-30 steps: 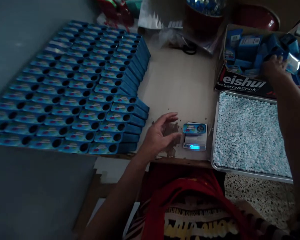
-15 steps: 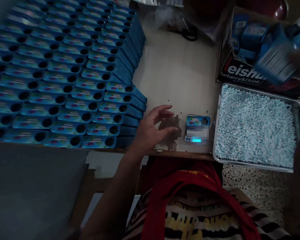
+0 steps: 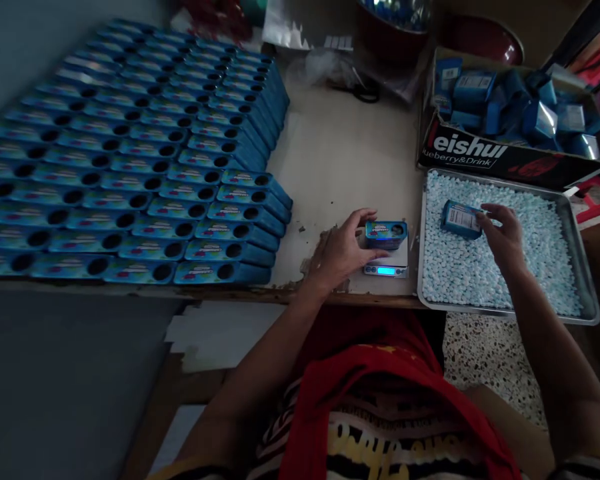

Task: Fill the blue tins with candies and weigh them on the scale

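Observation:
My left hand (image 3: 344,250) grips the left end of a small blue box (image 3: 386,233) that rests on a little digital scale (image 3: 387,263) with a lit blue display. My right hand (image 3: 503,233) is closed on another small blue box (image 3: 461,219), held just above a metal tray (image 3: 577,247) filled with pale blue-white pellets (image 3: 480,267). The scale stands near the table's front edge, between the rows of boxes and the tray.
Many blue boxes with round holes (image 3: 145,167) lie in neat rows on the table's left side. A cardboard carton (image 3: 510,157) holding loose blue boxes stands behind the tray. Bowls and plastic bags (image 3: 330,63) sit at the back. Speckled floor (image 3: 480,353) shows below the tray.
My right hand came back from the carton with a blue box and now holds it over the tray. My left hand moved right and closed on the box on the scale.

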A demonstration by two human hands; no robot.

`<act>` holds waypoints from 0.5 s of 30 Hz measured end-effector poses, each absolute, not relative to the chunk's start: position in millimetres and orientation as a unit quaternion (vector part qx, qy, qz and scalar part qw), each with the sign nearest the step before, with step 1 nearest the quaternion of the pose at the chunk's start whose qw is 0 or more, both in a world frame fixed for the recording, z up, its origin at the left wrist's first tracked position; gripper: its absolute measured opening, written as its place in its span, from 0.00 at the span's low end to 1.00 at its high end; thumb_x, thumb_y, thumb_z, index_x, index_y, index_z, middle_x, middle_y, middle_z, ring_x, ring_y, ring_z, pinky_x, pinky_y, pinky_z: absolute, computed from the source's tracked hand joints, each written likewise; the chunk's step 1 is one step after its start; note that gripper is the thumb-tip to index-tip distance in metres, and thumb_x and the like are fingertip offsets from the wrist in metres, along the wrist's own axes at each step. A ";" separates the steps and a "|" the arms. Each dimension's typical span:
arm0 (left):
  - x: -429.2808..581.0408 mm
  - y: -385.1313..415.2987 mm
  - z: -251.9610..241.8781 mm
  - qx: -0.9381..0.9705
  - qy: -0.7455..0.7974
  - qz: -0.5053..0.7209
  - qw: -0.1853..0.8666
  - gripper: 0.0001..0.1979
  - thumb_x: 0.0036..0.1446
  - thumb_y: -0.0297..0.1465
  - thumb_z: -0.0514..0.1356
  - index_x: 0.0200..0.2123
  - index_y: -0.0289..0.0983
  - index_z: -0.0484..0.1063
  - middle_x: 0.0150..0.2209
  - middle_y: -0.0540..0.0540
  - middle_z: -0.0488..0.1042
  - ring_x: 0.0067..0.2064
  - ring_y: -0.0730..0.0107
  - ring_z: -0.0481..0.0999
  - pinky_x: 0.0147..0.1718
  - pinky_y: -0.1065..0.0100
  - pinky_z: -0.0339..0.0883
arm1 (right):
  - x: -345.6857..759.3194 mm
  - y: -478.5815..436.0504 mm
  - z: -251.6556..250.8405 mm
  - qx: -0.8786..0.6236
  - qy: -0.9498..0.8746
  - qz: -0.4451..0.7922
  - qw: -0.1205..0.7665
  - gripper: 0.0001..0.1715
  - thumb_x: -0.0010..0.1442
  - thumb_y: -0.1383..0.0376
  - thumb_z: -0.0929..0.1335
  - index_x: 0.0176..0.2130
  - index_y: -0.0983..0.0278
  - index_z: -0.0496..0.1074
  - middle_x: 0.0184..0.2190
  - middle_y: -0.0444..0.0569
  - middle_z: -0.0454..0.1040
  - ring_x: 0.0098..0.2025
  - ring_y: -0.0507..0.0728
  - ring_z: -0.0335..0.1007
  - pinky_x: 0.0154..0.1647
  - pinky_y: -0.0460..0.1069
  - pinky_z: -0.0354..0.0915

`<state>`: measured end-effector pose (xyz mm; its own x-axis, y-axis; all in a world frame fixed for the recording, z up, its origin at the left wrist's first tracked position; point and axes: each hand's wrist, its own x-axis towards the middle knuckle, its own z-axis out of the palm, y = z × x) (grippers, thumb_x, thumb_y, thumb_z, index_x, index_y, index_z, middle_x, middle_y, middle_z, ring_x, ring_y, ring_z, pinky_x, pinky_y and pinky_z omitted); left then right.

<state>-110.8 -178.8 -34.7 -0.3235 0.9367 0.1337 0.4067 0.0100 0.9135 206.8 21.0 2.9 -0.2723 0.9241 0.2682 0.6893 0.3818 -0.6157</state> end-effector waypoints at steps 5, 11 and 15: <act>-114.0 -138.6 5.4 0.671 0.631 0.336 0.195 0.20 0.52 0.25 0.73 0.49 0.41 0.80 0.50 0.43 0.82 0.55 0.53 0.81 0.59 0.56 0.72 | 231.3 30.9 -11.5 -0.566 -0.729 0.157 0.351 0.31 0.59 0.44 0.74 0.54 0.59 0.79 0.54 0.58 0.72 0.52 0.67 0.76 0.47 0.63 0.76; -237.3 -94.2 56.7 0.584 0.764 0.262 0.085 0.25 0.55 0.31 0.74 0.55 0.34 0.76 0.47 0.47 0.79 0.51 0.60 0.78 0.53 0.66 0.68 | 256.1 28.7 -36.8 -0.542 -0.749 0.226 0.307 0.37 0.58 0.40 0.73 0.57 0.59 0.76 0.50 0.58 0.77 0.44 0.65 0.78 0.42 0.61 0.77; -323.5 -98.4 49.9 0.612 0.752 0.182 0.163 0.31 0.54 0.48 0.74 0.53 0.34 0.78 0.44 0.54 0.79 0.47 0.70 0.76 0.47 0.77 0.65 | 266.3 16.8 -29.0 -0.535 -0.752 0.239 0.302 0.38 0.59 0.38 0.73 0.58 0.58 0.75 0.53 0.59 0.78 0.48 0.67 0.78 0.44 0.63 0.77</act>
<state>-323.5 -98.4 49.9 -0.1973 0.9801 -0.0220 0.8616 0.1841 0.4731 266.3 16.8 -29.0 -0.2446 0.9491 0.1985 0.6608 0.3130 -0.6822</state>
